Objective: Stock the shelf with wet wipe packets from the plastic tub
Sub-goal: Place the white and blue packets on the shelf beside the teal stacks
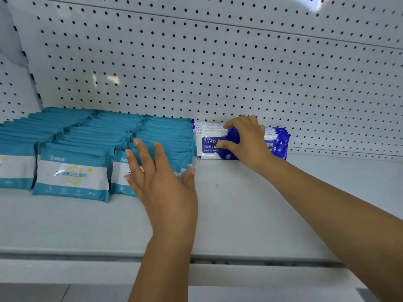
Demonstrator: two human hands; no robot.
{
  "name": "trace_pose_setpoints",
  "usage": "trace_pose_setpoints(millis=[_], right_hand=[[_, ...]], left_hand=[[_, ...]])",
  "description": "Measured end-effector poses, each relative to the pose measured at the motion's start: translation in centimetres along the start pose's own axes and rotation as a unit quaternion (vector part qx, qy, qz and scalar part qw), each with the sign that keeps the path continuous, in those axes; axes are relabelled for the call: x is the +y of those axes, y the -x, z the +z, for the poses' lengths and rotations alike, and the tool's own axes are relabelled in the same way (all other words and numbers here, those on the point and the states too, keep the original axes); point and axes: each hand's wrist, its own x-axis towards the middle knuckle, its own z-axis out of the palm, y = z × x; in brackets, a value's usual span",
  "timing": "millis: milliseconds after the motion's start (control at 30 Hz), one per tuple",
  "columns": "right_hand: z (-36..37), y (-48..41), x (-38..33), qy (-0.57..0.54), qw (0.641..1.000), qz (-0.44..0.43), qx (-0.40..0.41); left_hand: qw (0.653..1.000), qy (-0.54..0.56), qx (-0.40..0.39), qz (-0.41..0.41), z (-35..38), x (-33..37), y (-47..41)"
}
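— What's on the white shelf (239, 203)?
— Rows of teal wipe packets (72, 173) at left; blue wipe packets (210, 144) mid-frame, upright against the pegboard (196, 62).
— The hands?
— The right hand (248, 142) grips the blue ones; the left hand (161, 177), fingers spread, rests on the teal row.

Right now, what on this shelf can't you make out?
Head view:
Plastic tub: out of frame.
Blue packets: label middle covered by the right hand; their count hidden behind the front one.
Front teal packet of the third row: mostly behind the left hand.
Leftmost teal packet: cut by the left edge.
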Motion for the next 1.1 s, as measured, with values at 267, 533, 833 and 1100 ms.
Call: trace_pose_setpoints(millis=[267,533,833,1100], right_hand=[[-6.8,7.0,0.5,0.05,0.994,0.023,-0.089],[-15.9,15.5,2.3,0.084,0.982,0.096,-0.139],[-24.7,26.9,4.0,0.112,0.971,0.195,-0.084],[-28.4,40.0,6.4,0.13,0.926,0.338,-0.102]], left_hand=[[0.992,0.081,0.008,0.097,-0.3,1.5,2.0],[0.973,0.122,-0.095,0.169,0.6,6.5,6.9],[0.91,0.144,-0.276,0.274,1.7,13.3,15.7],[0.792,0.178,-0.452,0.371,4.7,14.9,22.3]])
